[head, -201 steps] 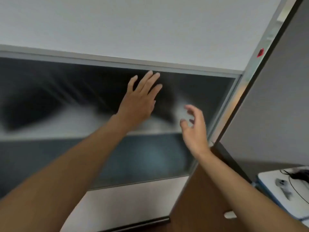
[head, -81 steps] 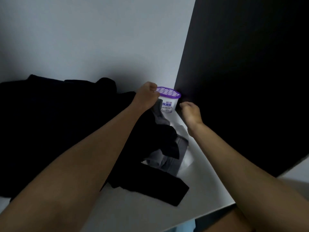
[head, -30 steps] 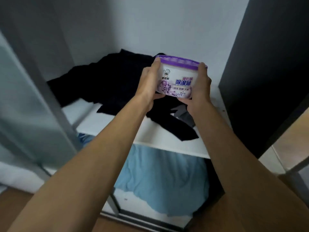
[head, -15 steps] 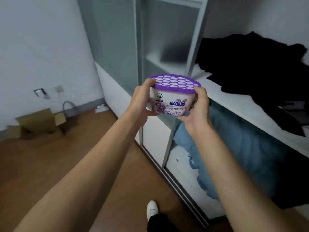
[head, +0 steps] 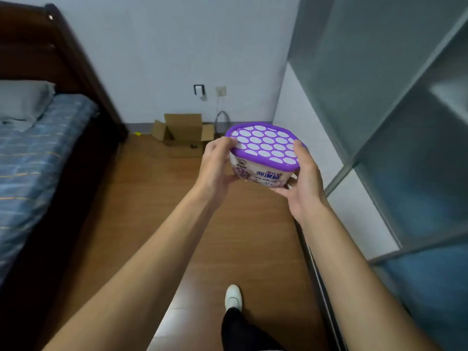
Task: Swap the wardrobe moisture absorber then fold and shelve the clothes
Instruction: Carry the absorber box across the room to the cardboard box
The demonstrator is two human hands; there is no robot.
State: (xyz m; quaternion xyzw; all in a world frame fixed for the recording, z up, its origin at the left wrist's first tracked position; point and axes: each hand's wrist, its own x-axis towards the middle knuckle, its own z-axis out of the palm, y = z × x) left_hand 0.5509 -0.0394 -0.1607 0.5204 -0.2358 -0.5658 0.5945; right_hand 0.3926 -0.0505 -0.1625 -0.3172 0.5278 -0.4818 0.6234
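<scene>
Bed [head: 38, 148]: at the left, blue striped cover.
Wardrobe [head: 395, 102]: at the right, frosted doors.
Cardboard box [head: 183, 134]: open, on the floor by the wall.
Moisture absorber [head: 264, 154]: in the air between both hands, purple lid up.
Left hand [head: 216, 165]: grips its left side.
Right hand [head: 304, 181]: grips its right side.

Head view. A moisture absorber [head: 263, 155], a white tub with printed label and a purple perforated lid, held in the air between the left hand [head: 215, 165] and the right hand [head: 302, 181], fingers curled round its sides. Below, wooden floor [head: 141, 211] and one white shoe [head: 233, 297]. Left, a bed [head: 38, 153] with blue cover. By the far wall, an open cardboard box [head: 183, 134]. Right, the wardrobe's frosted sliding door [head: 379, 84].
</scene>
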